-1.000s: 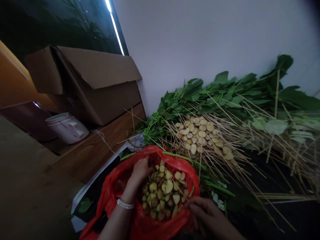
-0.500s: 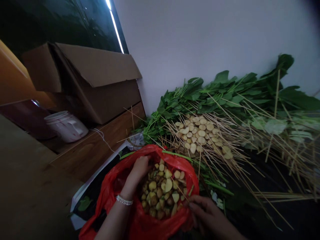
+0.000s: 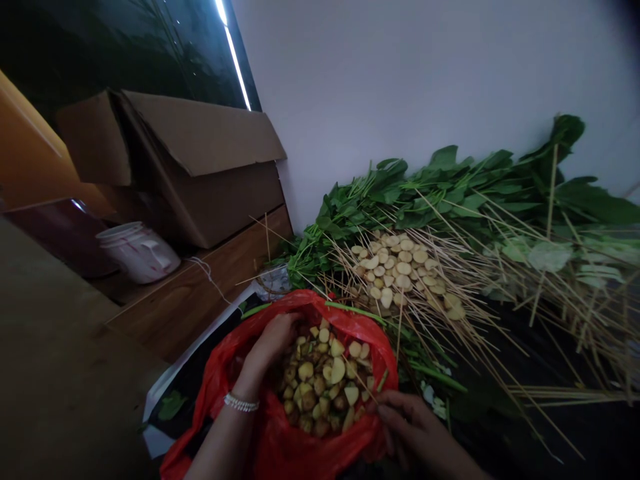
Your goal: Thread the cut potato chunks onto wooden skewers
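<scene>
A red plastic bag stands open in front of me, holding many small potato pieces, some cut with pale faces showing. My left hand, a beaded bracelet at its wrist, reaches inside the bag at the upper left of the pieces. Its fingers curl downward and their tips are hidden, so I cannot make out what they hold. At the bag's lower right rim, my right hand pinches a thin bamboo skewer. The skewer slants up and left over the potato pieces.
Skewered potato slices lie in a heap behind the bag, their sticks fanning rightward. Leafy green vegetables line the white wall. More bamboo skewers lie at the right. A cardboard box and a white mug stand left.
My left hand and wrist have shifted slightly to the left inside the bag. My right hand and the skewer stay nearly in place. The view has moved a little.
</scene>
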`<control>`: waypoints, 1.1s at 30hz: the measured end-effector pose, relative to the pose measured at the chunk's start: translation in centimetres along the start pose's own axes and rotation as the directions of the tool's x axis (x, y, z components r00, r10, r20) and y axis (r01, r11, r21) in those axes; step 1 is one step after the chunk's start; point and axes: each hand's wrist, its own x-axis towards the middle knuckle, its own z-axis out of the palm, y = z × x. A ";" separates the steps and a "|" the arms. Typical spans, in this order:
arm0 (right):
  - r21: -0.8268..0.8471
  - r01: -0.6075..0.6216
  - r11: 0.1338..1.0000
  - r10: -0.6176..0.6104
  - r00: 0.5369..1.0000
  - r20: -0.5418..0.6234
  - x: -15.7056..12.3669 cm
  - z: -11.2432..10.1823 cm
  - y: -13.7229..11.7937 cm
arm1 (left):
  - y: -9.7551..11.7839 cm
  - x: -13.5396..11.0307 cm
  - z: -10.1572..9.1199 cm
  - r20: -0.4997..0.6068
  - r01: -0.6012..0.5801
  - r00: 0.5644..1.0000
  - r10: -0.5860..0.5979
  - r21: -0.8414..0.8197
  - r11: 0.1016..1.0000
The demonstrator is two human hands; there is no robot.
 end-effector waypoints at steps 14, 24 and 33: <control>-0.028 -0.002 1.000 0.001 1.000 -0.017 0.1 -0.2 0.3 | -0.6 1.4 1.2 0.088 0.005 0.996 -0.016 0.123 0.992; -0.006 -0.027 1.000 0.027 0.999 -0.023 0.1 -0.1 0.1 | -1.0 0.7 0.3 -0.077 0.113 0.990 -0.116 -0.044 0.993; 0.054 0.006 0.999 -0.007 1.000 0.023 0.1 -0.1 0.4 | 0.3 -0.9 0.0 -0.093 0.080 0.979 -0.179 -0.635 0.769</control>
